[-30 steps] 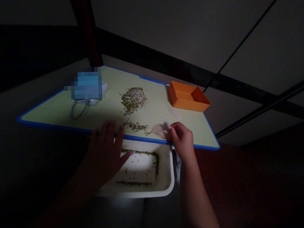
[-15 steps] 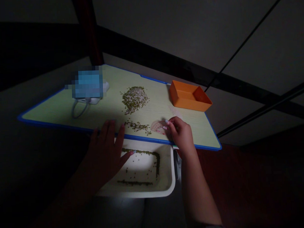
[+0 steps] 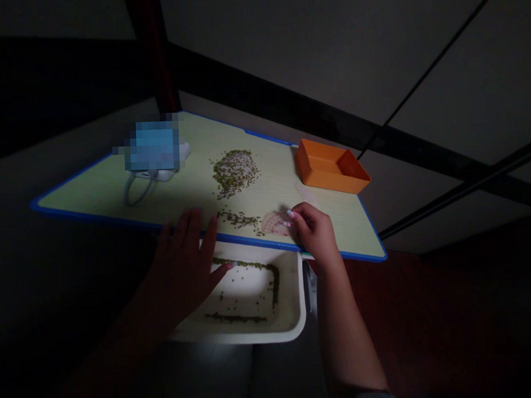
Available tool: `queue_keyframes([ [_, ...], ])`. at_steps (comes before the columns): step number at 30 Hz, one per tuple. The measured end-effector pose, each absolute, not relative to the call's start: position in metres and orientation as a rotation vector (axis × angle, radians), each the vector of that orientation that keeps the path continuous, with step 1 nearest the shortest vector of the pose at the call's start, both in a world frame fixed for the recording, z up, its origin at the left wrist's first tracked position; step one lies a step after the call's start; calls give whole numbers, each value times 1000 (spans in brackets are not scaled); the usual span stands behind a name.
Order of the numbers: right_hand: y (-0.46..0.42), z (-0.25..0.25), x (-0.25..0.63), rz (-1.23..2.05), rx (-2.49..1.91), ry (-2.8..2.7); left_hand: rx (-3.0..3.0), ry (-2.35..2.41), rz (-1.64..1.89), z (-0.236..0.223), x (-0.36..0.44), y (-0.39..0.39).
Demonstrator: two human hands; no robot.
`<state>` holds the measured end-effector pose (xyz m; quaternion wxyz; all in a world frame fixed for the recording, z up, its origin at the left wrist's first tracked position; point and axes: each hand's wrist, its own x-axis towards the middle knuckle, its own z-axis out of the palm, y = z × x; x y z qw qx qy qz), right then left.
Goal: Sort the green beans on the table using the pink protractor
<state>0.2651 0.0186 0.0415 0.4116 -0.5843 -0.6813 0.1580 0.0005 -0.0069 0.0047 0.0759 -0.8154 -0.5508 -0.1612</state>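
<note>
My right hand is closed in a pinch on a clear protractor with reddish markings, its curved edge facing left at the board's front edge. Just left of it lies a loose strip of small green beans. Farther back is a larger pile of green beans mixed with whitish grains. My left hand is open, fingers spread over the board's front edge, thumb above a white tub. Green beans line the bottom edges of that tub, with several scattered in the middle.
The pale board has a blue rim. An orange open box stands at its back right, with faint pinkish-white grains in front. At the left is a blurred-out device with a cable loop.
The protractor has shifted very slightly left toward the strip of beans, still in my right hand. My left hand has stayed in place.
</note>
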Motion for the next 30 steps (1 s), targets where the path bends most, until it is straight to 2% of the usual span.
queue_keyframes([
  [30,19,47,257,137,-1571,-1783,-2439,-1581,-479,1,0,-6],
])
